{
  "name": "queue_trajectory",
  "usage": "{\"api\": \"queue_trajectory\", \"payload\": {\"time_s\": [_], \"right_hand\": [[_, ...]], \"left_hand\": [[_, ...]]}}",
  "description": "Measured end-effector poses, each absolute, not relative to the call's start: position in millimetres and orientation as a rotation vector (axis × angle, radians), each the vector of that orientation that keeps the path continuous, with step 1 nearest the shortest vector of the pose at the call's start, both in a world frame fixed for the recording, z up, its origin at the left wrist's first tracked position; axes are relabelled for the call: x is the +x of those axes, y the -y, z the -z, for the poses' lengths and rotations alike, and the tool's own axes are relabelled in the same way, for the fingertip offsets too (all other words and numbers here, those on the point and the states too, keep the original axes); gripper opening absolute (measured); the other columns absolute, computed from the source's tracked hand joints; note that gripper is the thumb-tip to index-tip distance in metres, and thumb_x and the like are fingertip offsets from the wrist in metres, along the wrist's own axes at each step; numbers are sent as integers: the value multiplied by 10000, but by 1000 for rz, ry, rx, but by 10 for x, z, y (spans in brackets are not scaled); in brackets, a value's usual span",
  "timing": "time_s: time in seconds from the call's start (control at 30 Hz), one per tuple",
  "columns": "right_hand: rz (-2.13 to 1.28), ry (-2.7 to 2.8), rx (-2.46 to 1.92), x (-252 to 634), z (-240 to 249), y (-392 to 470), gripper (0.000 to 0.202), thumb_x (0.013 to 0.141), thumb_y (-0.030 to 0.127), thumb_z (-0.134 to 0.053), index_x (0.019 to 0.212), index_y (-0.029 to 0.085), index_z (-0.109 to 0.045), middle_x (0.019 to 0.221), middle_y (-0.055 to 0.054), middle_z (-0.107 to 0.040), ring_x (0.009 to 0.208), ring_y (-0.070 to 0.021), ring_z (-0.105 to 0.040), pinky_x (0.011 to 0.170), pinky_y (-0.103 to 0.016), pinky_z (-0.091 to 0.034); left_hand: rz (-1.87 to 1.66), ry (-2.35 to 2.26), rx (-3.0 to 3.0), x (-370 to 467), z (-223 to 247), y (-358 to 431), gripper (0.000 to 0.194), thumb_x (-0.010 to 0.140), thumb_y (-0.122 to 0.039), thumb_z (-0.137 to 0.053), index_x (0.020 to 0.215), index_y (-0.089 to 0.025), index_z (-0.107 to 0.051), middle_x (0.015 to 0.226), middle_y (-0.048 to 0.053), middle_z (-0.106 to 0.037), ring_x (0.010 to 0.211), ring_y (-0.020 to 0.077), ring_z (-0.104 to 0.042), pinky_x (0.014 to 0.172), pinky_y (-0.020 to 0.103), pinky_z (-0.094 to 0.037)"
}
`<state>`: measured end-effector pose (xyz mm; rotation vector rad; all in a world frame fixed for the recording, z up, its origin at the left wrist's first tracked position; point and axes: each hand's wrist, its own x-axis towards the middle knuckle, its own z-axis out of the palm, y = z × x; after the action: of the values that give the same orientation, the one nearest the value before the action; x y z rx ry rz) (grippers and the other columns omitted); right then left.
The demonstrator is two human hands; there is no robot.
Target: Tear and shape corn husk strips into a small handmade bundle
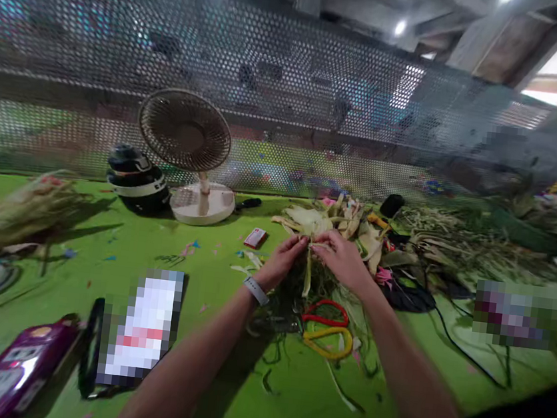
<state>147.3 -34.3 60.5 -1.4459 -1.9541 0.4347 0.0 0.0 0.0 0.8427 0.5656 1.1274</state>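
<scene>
My left hand (286,257), with a grey band on its wrist, pinches the upper part of a pale dry leaf strip (308,274). Close beside it, my right hand (341,256) has its fingertips closed on the same strip. The strip hangs down between both hands. Behind them lies a heap of dried husks (307,219), and dark green stalks show just below the fingers. Nearer to me, between my forearms, scissors with one red and one yellow handle loop (328,341) lie on the green table (208,389).
A white-based fan (202,210) and a black round container (142,190) stand back left. A phone (144,328) and purple case (14,367) lie left. Plant bundles (22,206) flank both sides; a black cable (463,354) runs right.
</scene>
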Motion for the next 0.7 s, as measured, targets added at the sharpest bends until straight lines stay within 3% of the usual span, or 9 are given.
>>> {"api": "queue_trajectory", "payload": {"time_s": [0.2,0.7], "right_hand": [[-356,2067,-1294,1484,-540,296,162,868,319,-516,838,204,-627,800,-20,-670,751,-166,-606,708,-258,-424],[-322,2054,-1194,1314,-535,92,152,847,250,-531,849,187,-669,866,-47,-714,821,-184,-648,774,-288,-465]], "left_hand": [[-1157,-542,661,-10,1,-3,326,526,-337,-836,742,-161,-667,663,-45,-607,552,33,-479,530,154,-365],[-1133,-447,505,-161,24,-88,110,675,-177,-723,773,-133,-700,729,15,-694,635,86,-586,584,187,-401]]}}
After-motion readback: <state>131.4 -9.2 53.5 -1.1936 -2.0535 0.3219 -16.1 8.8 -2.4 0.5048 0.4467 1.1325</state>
